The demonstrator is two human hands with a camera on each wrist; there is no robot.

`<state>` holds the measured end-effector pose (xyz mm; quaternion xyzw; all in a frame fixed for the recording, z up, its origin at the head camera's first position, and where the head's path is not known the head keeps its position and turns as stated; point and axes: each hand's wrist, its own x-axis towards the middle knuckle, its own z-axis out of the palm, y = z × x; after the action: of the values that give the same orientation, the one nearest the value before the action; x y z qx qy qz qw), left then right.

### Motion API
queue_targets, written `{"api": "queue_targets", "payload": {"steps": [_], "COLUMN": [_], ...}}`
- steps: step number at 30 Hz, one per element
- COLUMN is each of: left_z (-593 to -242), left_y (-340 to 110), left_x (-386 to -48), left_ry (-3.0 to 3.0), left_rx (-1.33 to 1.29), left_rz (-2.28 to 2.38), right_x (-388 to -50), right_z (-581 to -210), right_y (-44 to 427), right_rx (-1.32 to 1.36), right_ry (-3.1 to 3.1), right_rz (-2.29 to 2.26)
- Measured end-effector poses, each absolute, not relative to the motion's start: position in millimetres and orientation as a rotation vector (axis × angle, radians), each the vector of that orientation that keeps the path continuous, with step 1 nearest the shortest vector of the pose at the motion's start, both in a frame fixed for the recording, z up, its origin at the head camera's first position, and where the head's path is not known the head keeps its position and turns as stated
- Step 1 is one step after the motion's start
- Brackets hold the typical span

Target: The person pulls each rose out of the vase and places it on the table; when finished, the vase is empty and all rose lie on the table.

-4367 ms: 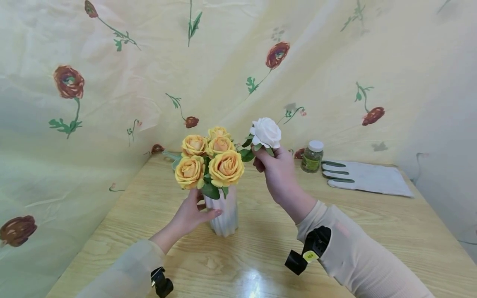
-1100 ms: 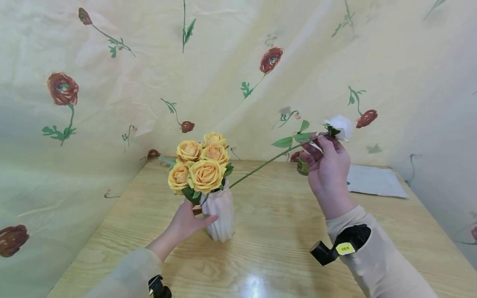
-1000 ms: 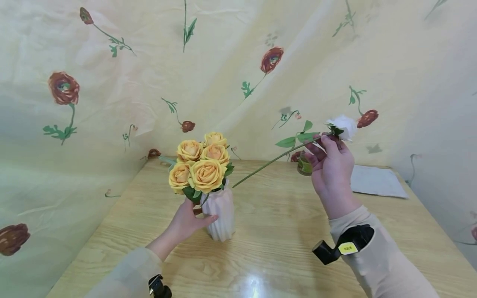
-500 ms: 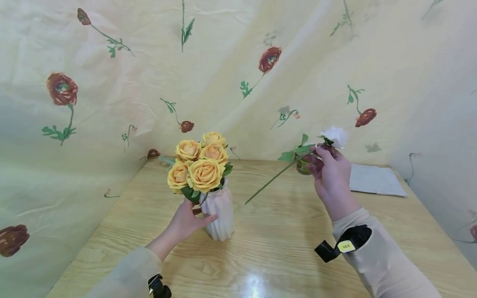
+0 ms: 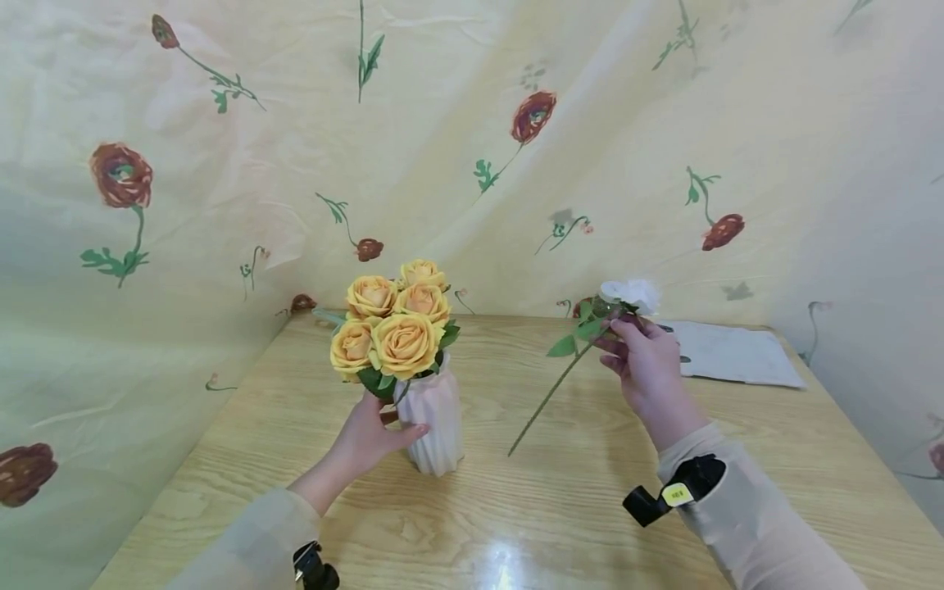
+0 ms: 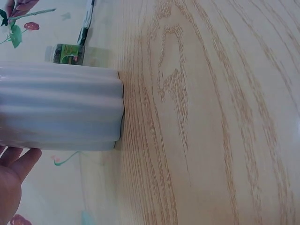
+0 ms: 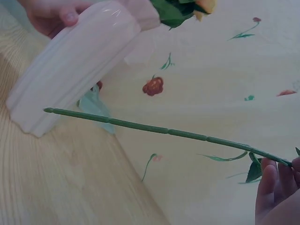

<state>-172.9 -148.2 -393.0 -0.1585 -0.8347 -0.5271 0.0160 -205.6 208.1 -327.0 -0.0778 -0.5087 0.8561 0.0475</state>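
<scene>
In the head view, a ribbed white vase (image 5: 435,426) stands on the table with several yellow roses (image 5: 406,344) in it. My left hand (image 5: 369,434) grips the vase from its left side, thumb across the front, other fingers partly hidden behind it. To the right, my right hand (image 5: 647,360) pinches a white rose (image 5: 633,295) by its stem just below the bloom. The green stem (image 7: 140,127) runs bare toward its lower end, which hangs above the table, apart from the vase. Green leaves (image 5: 583,332) sit near my right fingers. The bloom is outside the right wrist view.
A white work glove (image 5: 737,352) lies at the back right of the wooden table (image 5: 546,524). Behind the right hand is a small jar, largely covered in the head view; its green label (image 6: 69,54) shows in the left wrist view. A flower-patterned cloth (image 5: 442,147) hangs behind.
The white rose in my right hand has gone from close beside the yellow roses out to the right, then lower. Its stem now slants more steeply downward. My left hand stays on the vase.
</scene>
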Motion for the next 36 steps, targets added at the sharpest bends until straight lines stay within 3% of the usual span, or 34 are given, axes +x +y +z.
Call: {"api": "queue_targets", "payload": {"steps": [17, 36], "left_z": [-397, -399], "left_y": [-148, -148], "left_x": [-175, -174], "left_ry": [-2.564, -2.552], "left_rx": [-0.505, -0.514], "left_rz": [-1.624, -1.621], "right_x": [-208, -216], "right_z": [-370, -406], "right_y": [193, 152], "right_rx": [-0.217, -0.271], "right_ry": [-2.06, -2.191], "right_rz": [2.491, 2.417]}}
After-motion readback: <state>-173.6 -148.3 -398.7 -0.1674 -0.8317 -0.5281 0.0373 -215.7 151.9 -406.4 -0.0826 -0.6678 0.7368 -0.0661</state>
